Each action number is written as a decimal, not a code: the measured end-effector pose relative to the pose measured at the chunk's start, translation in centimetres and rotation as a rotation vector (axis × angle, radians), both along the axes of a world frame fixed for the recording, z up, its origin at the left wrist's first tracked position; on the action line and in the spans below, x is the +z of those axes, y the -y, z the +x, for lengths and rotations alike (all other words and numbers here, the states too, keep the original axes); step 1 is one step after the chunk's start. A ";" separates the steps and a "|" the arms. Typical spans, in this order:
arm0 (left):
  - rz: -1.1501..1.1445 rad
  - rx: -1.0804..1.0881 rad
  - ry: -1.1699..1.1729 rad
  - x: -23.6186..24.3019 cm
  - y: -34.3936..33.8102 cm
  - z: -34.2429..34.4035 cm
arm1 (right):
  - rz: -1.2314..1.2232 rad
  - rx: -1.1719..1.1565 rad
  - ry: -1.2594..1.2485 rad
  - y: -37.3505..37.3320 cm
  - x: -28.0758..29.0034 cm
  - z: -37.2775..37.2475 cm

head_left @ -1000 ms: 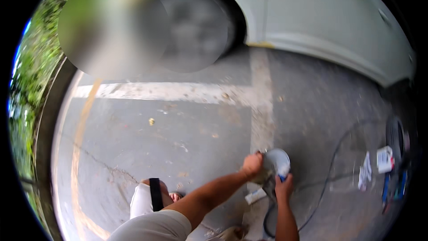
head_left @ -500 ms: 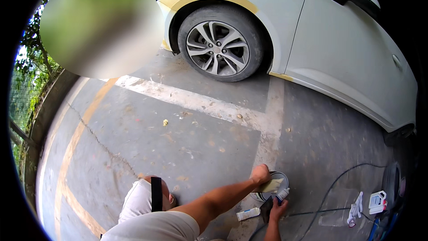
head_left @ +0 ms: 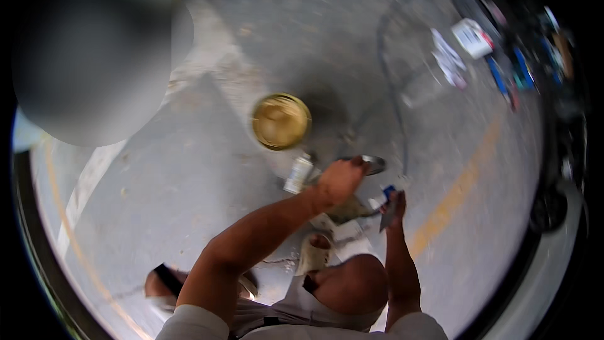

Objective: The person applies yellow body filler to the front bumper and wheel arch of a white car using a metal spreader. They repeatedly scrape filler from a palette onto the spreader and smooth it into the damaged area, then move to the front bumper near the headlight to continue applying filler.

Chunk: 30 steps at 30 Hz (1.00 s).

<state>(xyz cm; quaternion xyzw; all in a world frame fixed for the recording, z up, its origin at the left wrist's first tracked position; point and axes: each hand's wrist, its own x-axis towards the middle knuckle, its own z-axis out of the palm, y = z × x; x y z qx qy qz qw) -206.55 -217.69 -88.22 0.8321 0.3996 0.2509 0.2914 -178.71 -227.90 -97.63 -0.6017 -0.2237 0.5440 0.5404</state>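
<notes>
An open can (head_left: pixel 281 121) of yellow paste stands on the ground ahead of my hands. My left hand (head_left: pixel 343 179) is closed on a dark, round-edged metal lid (head_left: pixel 375 164), held to the right of the can. Motion blur softens its outline. To the right, my right hand (head_left: pixel 397 206) grips a flat grey scraper plate (head_left: pixel 387 215) together with a small white tube with a blue end (head_left: pixel 382 198). A white tube (head_left: pixel 298 173) lies on the ground between the can and my left forearm.
White sheets (head_left: pixel 349 232) lie by my foot. Farther right are a white glove (head_left: pixel 448 60), a white jug (head_left: pixel 472 38), blue tools (head_left: pixel 497 74) and a tyre (head_left: pixel 476 3). A dark hose (head_left: pixel 385 56) crosses the ground.
My view has swung down and right, away from the car's wheel. My left hand has left the can with the lid, and the yellow paste inside now shows. My right hand keeps its tube and plate.
</notes>
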 end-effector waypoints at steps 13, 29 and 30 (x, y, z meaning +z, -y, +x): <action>-0.175 -0.378 -0.324 -15.3 11.3 4.0 | -0.314 0.651 0.956 9.7 -4.4 -1.3; -1.008 0.760 1.048 -0.3 1.6 -11.4 | -0.202 0.930 0.013 -16.0 13.9 -19.5; -0.976 0.782 1.069 -0.8 1.3 -12.0 | -0.211 0.983 -0.018 -16.7 14.5 -21.0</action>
